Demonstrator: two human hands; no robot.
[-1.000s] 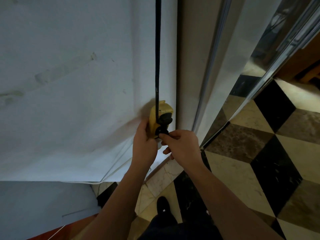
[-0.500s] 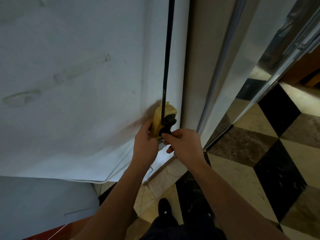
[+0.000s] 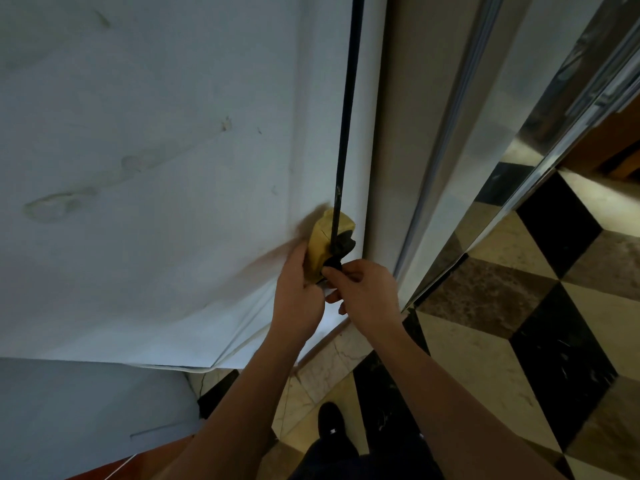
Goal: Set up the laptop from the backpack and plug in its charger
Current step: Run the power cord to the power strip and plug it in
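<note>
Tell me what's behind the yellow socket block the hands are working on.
Behind the yellow socket block is a white sheet covering the wall. The left hand grips the block; the right hand pinches a black plug at its front. The block's mounting is hidden.

You're indoors, likely a lobby or hall. The checkered marble floor (image 3: 519, 341), polished metal panels (image 3: 502, 133) and plain white wall (image 3: 156, 133) suggest it.

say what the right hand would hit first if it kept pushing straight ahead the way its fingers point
Most likely the yellow socket block on the white wall. The right hand pinches a black plug right at the block's lower end; the left hand steadies the block. Depth is unclear.
</note>
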